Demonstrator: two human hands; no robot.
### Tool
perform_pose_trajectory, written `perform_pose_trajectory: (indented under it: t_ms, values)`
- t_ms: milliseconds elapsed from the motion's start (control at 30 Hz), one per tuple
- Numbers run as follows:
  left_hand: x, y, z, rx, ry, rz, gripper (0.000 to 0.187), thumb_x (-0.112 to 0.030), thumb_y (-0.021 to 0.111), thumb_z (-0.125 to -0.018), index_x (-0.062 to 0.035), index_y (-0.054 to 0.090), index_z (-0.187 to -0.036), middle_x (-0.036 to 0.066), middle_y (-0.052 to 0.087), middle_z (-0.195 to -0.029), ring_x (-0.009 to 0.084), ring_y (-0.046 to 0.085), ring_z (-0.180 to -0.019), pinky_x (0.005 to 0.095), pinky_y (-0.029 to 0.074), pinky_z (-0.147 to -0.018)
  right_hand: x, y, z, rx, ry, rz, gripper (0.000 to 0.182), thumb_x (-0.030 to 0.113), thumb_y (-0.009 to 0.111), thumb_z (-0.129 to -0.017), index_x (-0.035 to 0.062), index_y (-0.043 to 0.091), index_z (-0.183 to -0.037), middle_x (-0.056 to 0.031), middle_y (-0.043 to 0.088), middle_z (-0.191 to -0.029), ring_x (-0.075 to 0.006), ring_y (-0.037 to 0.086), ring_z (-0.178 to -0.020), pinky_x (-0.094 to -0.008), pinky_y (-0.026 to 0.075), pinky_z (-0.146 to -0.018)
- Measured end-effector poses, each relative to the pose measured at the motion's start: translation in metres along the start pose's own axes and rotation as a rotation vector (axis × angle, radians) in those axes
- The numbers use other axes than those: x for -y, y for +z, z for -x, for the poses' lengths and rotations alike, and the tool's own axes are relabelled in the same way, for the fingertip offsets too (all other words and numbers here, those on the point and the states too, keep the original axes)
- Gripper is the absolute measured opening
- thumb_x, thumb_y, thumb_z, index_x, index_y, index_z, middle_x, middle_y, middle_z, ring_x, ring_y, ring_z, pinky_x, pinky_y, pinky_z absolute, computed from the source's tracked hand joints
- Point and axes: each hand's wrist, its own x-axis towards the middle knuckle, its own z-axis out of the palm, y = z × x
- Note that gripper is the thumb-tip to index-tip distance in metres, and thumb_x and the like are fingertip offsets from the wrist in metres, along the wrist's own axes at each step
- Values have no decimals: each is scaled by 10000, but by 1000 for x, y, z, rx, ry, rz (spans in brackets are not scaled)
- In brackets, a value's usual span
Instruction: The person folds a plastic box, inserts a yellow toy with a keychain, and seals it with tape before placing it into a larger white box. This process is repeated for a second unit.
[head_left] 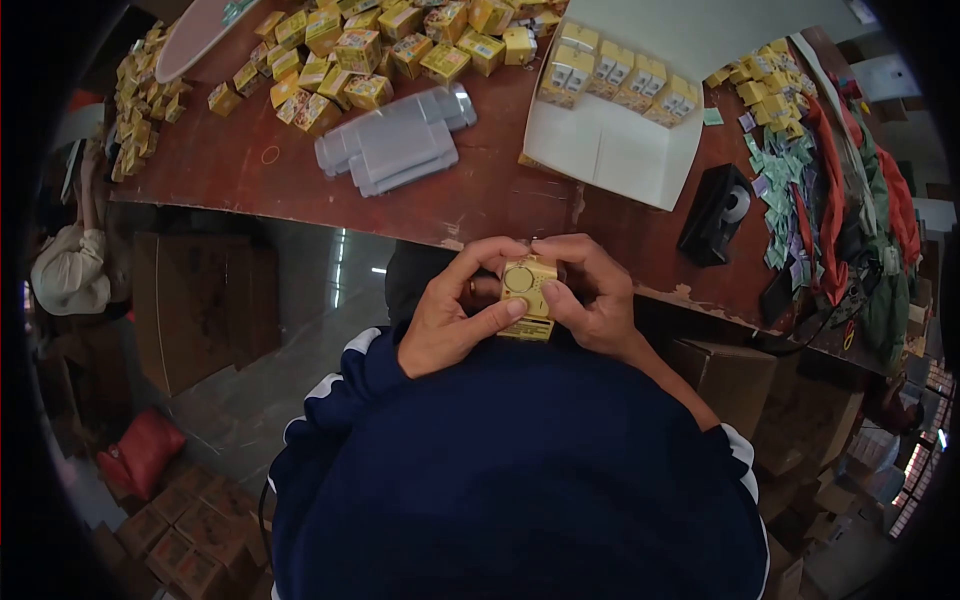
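Close in front of my body, just off the table's front edge, I hold a small yellow box point(532, 275) with a round printed shape on its face. My left hand point(455, 310) grips its left side, thumb on the lower front and fingers curled around the top. On the right side, my right hand point(598, 300) has its thumb against the face and its fingers bent over the top edge. The back of the box is hidden. Beyond my hands, a white carton tray point(600, 150) holds rows of similar yellow boxes point(575, 70).
Loose yellow boxes point(358, 50) heap at the back of the red table point(230, 165). Clear plastic trays point(400, 140) lie nearby. To the right are a black tape dispenser point(715, 213) and small green packets point(790, 185). A cardboard carton point(195, 310) stands left; another person point(80, 265) is beyond.
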Motion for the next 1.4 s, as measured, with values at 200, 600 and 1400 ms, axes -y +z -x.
perform_pose_trajectory:
  t_ms: [200, 600, 1400]
  values:
    - [2, 2, -1, -109, 185, -241, 181, -93, 659, -954, -19, 623, -1115, 79, 477, -1217, 128, 591, -1034, 272, 526, -850, -2, 2, 0, 7, -213, 139, 210, 77, 711, -861, -2, 683, -1053, -158, 643, -1177, -250, 668, -1039, -322, 536, -872]
    - [3, 11, -17, -156, 154, 133, 92, -32, 688, -908, 1, 664, -991, 94, 572, -1114, 154, 605, -1060, 301, 531, -911, -6, 7, 1, -107, -347, -108, 86, 18, 644, -917, -18, 579, -960, -196, 656, -1096, -299, 645, -1043, -430, 504, -952]
    - [-30, 5, -13, -65, 187, -330, 96, -46, 739, -864, -8, 731, -952, 98, 675, -971, 158, 662, -930, 261, 534, -814, 42, -9, -13, 18, 133, -97, 110, 21, 779, -795, 16, 673, -826, -69, 694, -882, -143, 658, -892, -283, 516, -808]
